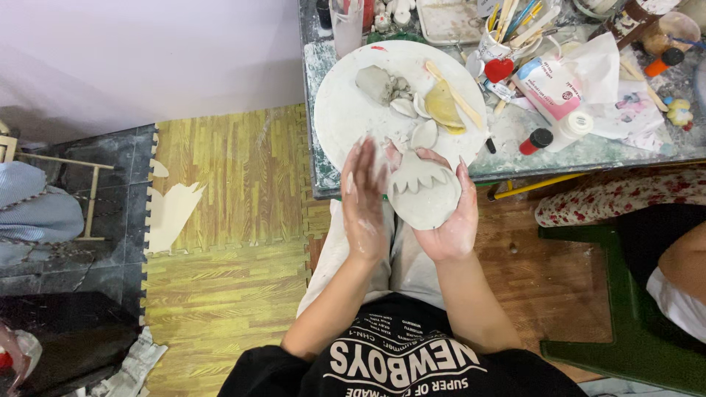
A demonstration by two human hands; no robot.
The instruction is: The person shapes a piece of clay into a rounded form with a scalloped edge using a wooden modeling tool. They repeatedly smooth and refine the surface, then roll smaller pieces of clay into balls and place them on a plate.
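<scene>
Black printed shirt [401, 364] fills the bottom of my view, with pale trousers [353, 250] under both forearms. From there it's all about the flat grey clay slab with a zigzag-cut top edge [423, 195], which sits just off the front edge of the desk [588, 151], over the lap. The right hand [448, 220] is cupped under it, palm up, fingers curled round the far rim, so it's carrying the piece rather than pinching it. The left hand [364, 198] is spread flat, fingers straight, resting against the slab's left edge, gripping nothing.

My read: this is the shaping or smoothing stage, the cut-out piece being supported in one palm while the other presses or pats it. Whatever comes after calls for even support underneath and light pressure, since thin wet clay like that looks floppy.

Just beyond the hands is a round white work board [346, 110] on the desk, carrying a grey lump of clay [373, 82], a few pale offcuts [425, 134], a yellow sponge [443, 106] and a wooden stick tool [454, 92]. Farther right: a mug of brushes [507, 33] and a white bottle with a black cap [555, 132]. Another person's arm [680, 261] shows at the right edge.
</scene>
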